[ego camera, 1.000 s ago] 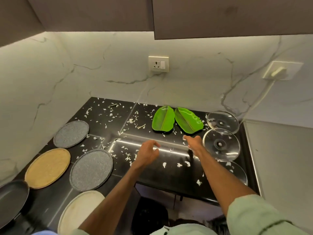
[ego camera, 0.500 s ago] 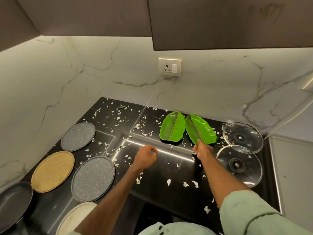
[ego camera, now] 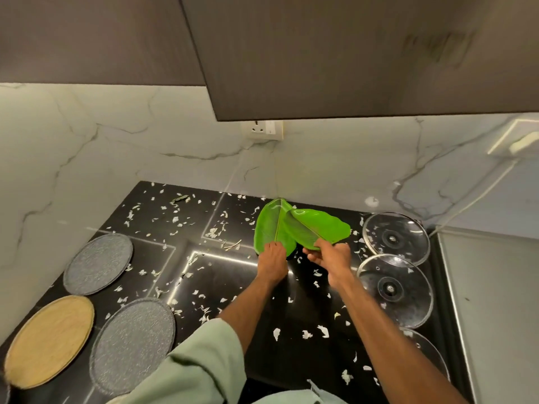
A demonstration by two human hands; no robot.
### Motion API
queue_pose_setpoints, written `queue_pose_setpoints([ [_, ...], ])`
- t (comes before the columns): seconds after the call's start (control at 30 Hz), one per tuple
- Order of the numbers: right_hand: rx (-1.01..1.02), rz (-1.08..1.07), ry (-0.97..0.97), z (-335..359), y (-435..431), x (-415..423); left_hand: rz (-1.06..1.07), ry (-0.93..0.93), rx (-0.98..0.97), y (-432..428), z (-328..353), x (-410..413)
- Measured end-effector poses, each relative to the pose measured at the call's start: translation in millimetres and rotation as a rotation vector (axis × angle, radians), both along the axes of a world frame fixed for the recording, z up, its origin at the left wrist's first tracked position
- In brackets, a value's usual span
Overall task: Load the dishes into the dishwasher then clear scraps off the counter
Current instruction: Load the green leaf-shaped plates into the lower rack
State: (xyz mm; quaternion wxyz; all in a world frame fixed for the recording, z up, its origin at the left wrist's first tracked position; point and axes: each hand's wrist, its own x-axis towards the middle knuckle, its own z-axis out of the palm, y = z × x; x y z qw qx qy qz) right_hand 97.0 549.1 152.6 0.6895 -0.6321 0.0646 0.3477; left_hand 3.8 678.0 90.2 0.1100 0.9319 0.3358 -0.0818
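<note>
The head view shows you a black counter (ego camera: pixel 221 275) under dark wall cabinets (ego camera: pixel 320 53), backed by a marble wall (ego camera: pixel 116 158) and strewn with pale scraps (ego camera: pixel 323 330), with round plates (ego camera: pixel 98 263) at its left and glass lids (ego camera: pixel 395 290) at its right. At the back centre, the right dish (ego camera: pixel 318 228), green and leaf-shaped, is tilted and overlaps the matching left dish (ego camera: pixel 269 225). Your left hand (ego camera: pixel 272 259) curls its fingers over the near end of the left dish; your right hand (ego camera: pixel 332 258) pinches the near edge of the right dish.
</note>
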Motion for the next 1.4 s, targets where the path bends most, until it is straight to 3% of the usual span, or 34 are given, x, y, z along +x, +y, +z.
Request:
queue_pose_setpoints([
  [0.3, 0.003, -0.023, 0.013, 12.5, -33.3, -15.1, -0.199, 0.175, 0.220, -0.8, -16.1, 8.2],
  [0.47, -0.071, 0.041, 0.033, -0.3, -46.6, -12.7, -0.225, 0.116, 0.196, -0.3, 4.4, -3.2],
  [0.6, -0.123, 0.063, -0.061, 0.9, -56.4, -20.6, -0.018, -0.136, 0.119, 9.8, 33.9, -24.8],
  [0.77, -0.375, 0.166, -0.665, 11.8, -65.0, -41.3, 0.197, -0.619, -0.013, 10.3, 74.0, -74.1],
  [0.83, -0.402, 0.166, -0.816, 16.0, -68.2, -50.1, 0.211, -0.756, -0.090, -5.5, 93.0, -92.8],
  [1.03, -0.415, 0.160, -0.947, 33.3, -84.5, -81.0, 0.218, -0.949, -0.262, -57.9, 129.5, -128.7],
  [1.1, -0.424, 0.100, -0.902, 37.4, -95.4, -94.1, 0.197, -0.942, -0.273, -72.9, 136.3, -136.0],
  [1.27, -0.268, -0.104, -0.521, 39.5, -133.8, -128.4, 0.138, -0.939, -0.293, -107.7, 151.1, -161.4],
  [1.33, -0.175, -0.212, -0.480, 47.7, -155.0, -146.0, 0.097, -0.944, -0.320, -122.3, 157.7, -174.8],
  [1.4, -0.213, -0.313, -0.473, 54.2, -178.5, -161.9, 0.042, -0.950, -0.346, -138.7, 165.2, -188.4],
])
